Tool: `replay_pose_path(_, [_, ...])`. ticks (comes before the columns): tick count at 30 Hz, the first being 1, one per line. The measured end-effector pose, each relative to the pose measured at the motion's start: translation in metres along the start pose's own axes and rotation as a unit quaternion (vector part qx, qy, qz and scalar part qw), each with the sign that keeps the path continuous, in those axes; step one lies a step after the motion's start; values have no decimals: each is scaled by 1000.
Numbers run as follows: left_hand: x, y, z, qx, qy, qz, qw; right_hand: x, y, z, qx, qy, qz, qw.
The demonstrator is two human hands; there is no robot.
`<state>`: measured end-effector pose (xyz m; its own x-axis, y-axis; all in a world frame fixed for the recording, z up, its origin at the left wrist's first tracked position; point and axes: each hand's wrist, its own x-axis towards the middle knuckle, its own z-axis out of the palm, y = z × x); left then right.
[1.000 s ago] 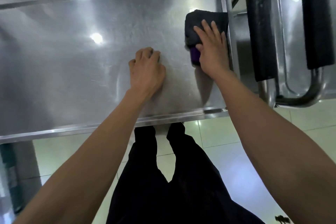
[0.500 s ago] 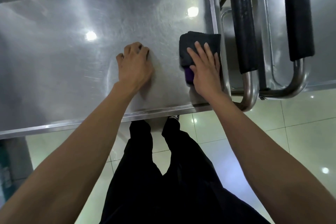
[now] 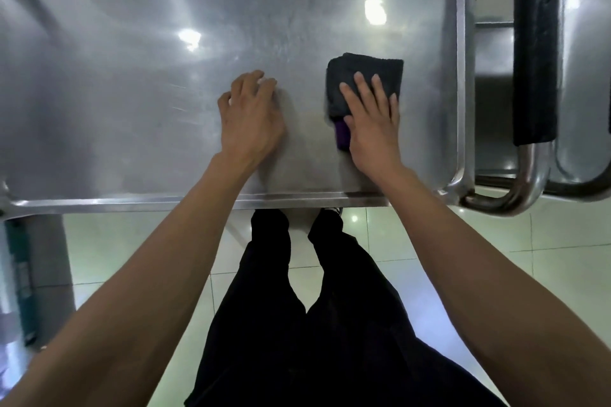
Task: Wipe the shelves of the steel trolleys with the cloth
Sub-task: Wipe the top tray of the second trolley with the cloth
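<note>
Here the steel shelf (image 3: 132, 109) fills the upper view, its raised rim running round the near edge and right corner, ceiling lights glaring off it. Right of the shelf a second trolley (image 3: 588, 76) stands close, its handle (image 3: 534, 59) wrapped in black foam, the bare tube bending just past the shelf's near right corner. Below the shelf lie pale floor tiles (image 3: 463, 258) and the person's black trousers (image 3: 297, 324). Both bare forearms reach up over the shelf's near rim. The left hand (image 3: 249, 122) rests on the shelf mid-way along, fingers loosely bent, holding nothing. The right hand (image 3: 373, 119) presses flat, fingers straight and spread, on the cloth (image 3: 363, 73). Folded, dark grey with a purple edge showing beside the palm, the cloth lies on the shelf's right part, short of the rim.
</note>
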<state>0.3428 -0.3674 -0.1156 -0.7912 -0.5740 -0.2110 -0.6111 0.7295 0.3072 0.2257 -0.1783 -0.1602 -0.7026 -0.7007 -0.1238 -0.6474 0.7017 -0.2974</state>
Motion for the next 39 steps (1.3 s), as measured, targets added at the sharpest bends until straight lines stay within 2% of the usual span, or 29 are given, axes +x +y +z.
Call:
replay_pose_path(8, [-8, -79, -15, 2, 11, -40, 999, 27, -102, 33, -17, -17, -54, 998])
replay_pose_path(13, [-12, -123, -22, -16, 38, -19, 999, 45, -162, 49, -16, -38, -74, 996])
replay_pose_path(18, [-14, -145, -25, -7, 20, 20, 1000, 52, -193, 56, -10, -47, -75, 996])
replay_pose_path(29, [-52, -122, -16, 15, -7, 12, 1000, 4, -181, 55, 13, -48, -94, 994])
replay_pose_path(33, [-70, -96, -9, 24, -8, 4, 1000, -11, -156, 53, 24, -44, -101, 994])
replay_pose_path(39, [-89, -40, 7, 36, -13, 12, 999, -32, -86, 30, 51, -39, -56, 996])
